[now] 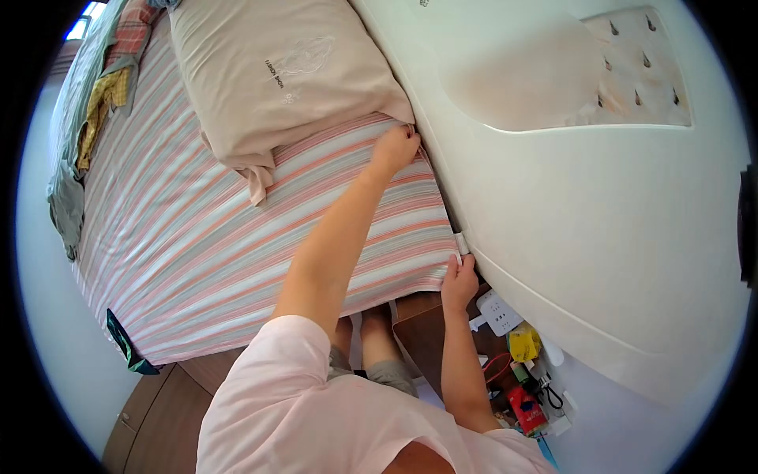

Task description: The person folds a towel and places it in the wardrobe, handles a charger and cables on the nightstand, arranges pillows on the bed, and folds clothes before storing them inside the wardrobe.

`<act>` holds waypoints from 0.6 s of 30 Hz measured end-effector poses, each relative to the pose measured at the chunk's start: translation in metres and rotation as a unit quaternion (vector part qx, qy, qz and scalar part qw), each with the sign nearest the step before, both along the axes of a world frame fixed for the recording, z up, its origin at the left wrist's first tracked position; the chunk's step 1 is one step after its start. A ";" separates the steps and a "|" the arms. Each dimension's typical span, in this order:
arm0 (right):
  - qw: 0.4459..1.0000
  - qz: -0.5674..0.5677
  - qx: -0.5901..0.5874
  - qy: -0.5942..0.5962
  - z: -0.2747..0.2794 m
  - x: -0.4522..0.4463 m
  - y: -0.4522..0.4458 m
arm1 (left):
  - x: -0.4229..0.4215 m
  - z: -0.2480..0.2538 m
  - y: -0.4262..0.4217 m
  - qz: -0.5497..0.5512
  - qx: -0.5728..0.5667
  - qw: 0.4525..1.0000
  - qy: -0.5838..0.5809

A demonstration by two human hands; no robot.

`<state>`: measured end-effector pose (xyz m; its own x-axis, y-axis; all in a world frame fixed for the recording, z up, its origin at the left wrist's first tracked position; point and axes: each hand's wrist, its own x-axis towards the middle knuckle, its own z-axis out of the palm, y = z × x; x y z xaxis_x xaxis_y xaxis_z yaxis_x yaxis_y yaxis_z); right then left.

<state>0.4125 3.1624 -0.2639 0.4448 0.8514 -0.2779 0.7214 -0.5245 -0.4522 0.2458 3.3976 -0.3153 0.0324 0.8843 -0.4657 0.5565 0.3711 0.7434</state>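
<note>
head view shows left hand (397, 147) reaching far, right hand (459, 283) nearer, both pinching striped sheet (213, 245).

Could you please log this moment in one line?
left hand: at striped bedsheet edge, by pillow | right hand: at its corner, by headboard

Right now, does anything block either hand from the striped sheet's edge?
Nothing visible: the left hand and right hand are both at the edge of the striped sheet by the headboard. The pillow lies close to the left hand.
</note>
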 end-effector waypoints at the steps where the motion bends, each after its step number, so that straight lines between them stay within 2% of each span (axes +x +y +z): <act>1: 0.999 0.020 -0.037 -0.009 -0.001 0.002 0.002 | 0.001 -0.002 -0.002 0.027 -0.024 0.999 -0.030; 5: 0.994 0.052 -0.091 -0.024 0.012 -0.002 0.010 | -0.001 0.007 -0.006 -0.018 -0.051 0.998 -0.021; 6: 0.994 0.057 -0.088 -0.020 0.016 -0.006 0.012 | -0.002 0.000 -0.014 0.018 -0.038 0.996 -0.080; 7: 0.995 0.080 -0.036 -0.037 0.022 -0.009 0.009 | -0.008 0.013 -0.021 0.054 -0.026 0.989 -0.139; 8: 0.993 0.101 0.018 -0.055 0.025 -0.013 0.009 | -0.020 0.026 -0.028 0.071 -0.074 0.982 -0.158; 10: 0.992 0.123 0.028 -0.014 0.029 -0.022 0.014 | -0.041 0.011 -0.055 0.291 -0.100 0.910 -0.276; 12: 0.988 0.148 0.035 0.026 0.029 -0.030 0.020 | -0.091 0.013 -0.081 0.477 -0.120 0.837 -0.239; 14: 0.975 0.195 -0.008 0.103 0.015 -0.040 0.035 | -0.152 -0.030 -0.117 0.680 -0.041 0.666 -0.304; 15: 0.973 0.202 -0.005 0.107 0.006 -0.044 0.043 | -0.171 -0.014 -0.122 0.715 0.004 0.646 -0.266; 16: 0.969 0.186 -0.022 0.162 -0.005 -0.050 0.051 | -0.189 0.002 -0.124 0.747 0.050 0.623 -0.227; 17: 0.961 0.169 -0.042 0.216 -0.017 -0.057 0.058 | -0.203 0.002 -0.126 0.751 0.056 0.618 -0.225; 18: 0.961 0.182 0.011 0.209 -0.029 -0.067 0.064 | -0.217 0.000 -0.125 0.748 0.042 0.599 -0.283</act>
